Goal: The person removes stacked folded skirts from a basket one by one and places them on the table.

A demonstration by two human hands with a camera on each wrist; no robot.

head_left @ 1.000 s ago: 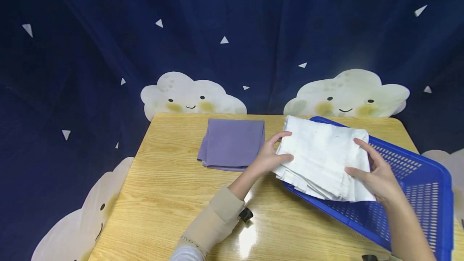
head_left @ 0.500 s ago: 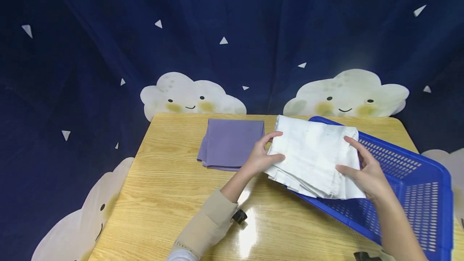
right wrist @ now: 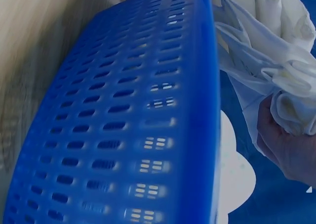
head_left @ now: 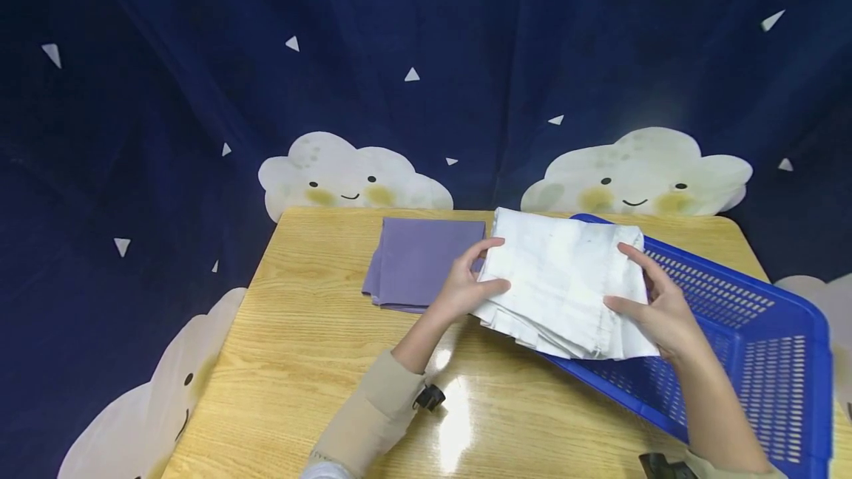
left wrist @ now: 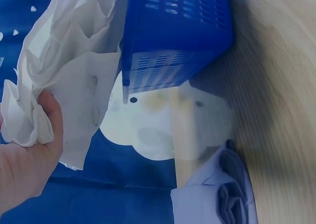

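Between my two hands is a folded white cloth, its layers loose along the near edge. My left hand grips its left side, thumb on top and fingers curled under, as the left wrist view shows. At the opposite side my right hand holds the cloth the same way. The cloth is raised above the rim of a blue plastic basket and covers part of its left end. A folded purple cloth lies flat on the table, just left of the white one; my left hand overlaps its right edge in the head view.
The basket stands slantwise on the right of the wooden table, with perforated walls. Behind the table hangs a dark blue curtain printed with clouds and triangles. A small black device sits at my left wrist.
Both hands have carried the white cloth leftward and slightly toward the back, so more of the basket shows and the cloth now borders the purple one. The purple cloth and basket have stayed put.
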